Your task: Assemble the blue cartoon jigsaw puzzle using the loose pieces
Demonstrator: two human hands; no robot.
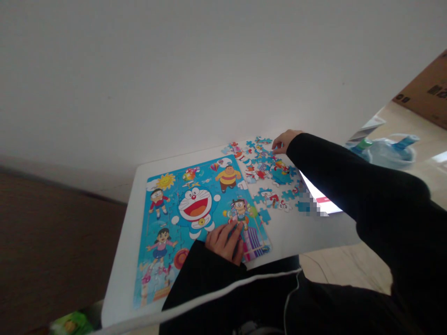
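Observation:
A blue cartoon jigsaw puzzle (pixel 216 207) lies flat on a white table, with a big smiling blue-and-white cat at its middle. Piece seams show on parts of it. My left hand (pixel 225 242) rests on its lower right area, fingers stretched out flat. Beyond the puzzle's right edge, loose jigsaw pieces (pixel 260 172) are spread in a heap. Over the far right side of that heap is my right hand (pixel 285 141), its fingers bent down toward the pieces. Whatever is between those fingertips is too small to make out.
The white table (pixel 124 251) stands against a pale wall. A lit screen (pixel 326 197) lies partly under my right forearm. A white cable (pixel 223 292) crosses in front of me. On the floor to the right are a clear water jug (pixel 391 153) and a cardboard box (pixel 428 93).

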